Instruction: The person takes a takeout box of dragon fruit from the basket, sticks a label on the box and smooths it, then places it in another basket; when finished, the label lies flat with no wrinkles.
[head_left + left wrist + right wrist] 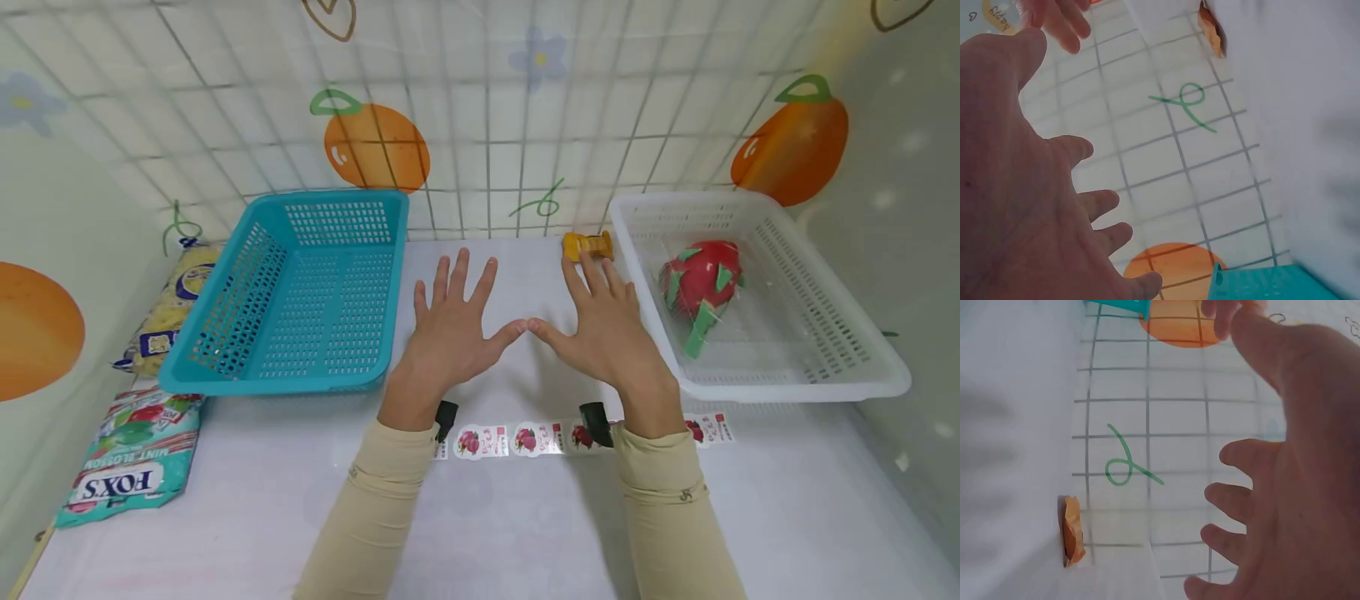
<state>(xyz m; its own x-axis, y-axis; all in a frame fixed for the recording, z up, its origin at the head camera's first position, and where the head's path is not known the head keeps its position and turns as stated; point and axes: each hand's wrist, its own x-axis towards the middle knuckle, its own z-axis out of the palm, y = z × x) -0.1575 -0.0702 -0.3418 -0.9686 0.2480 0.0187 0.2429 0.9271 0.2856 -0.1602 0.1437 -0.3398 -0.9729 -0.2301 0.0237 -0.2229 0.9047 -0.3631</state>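
Both hands are held out over the white table with fingers spread, their thumb tips meeting in the middle. My left hand (453, 337) holds nothing and is nearest to the teal basket (390, 333) on its left. My right hand (609, 337) is likewise bare, beside the white basket (652, 333). Inside that basket lies a red dragon fruit with green leaves (701, 279), in what looks like clear wrap. Beyond the right fingertips sits a small orange-yellow packet (588, 245). A row of dragon fruit stickers (537, 438) lies below the wrists, partly hidden by the right one.
At the far left lie a teal FOX'S candy bag (138, 454) and a yellow-and-blue packet (168, 312), the latter partly behind the teal basket. A gridded curtain with printed oranges (377, 148) hangs at the back.
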